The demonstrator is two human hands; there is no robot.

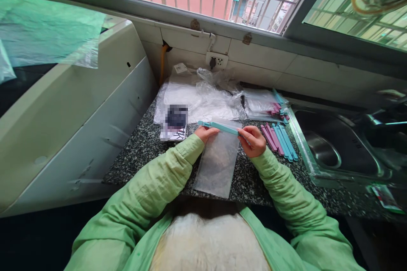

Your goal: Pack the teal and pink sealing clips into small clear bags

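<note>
A clear plastic bag [218, 165] lies on the speckled granite counter [143, 152] in front of me. A teal sealing clip [219, 126] sits across the bag's top edge. My left hand [205, 134] pinches the bag and clip at the left end. At the clip's right end, my right hand [252, 140] grips it. Both sleeves are light green.
Several loose pink and teal clips [280, 139] lie to the right of my hand. A pile of clear bags [203, 99] and a stack of clipped bags [263, 106] sit at the back. A steel sink [330, 148] is on the right, a white appliance [73, 110] on the left.
</note>
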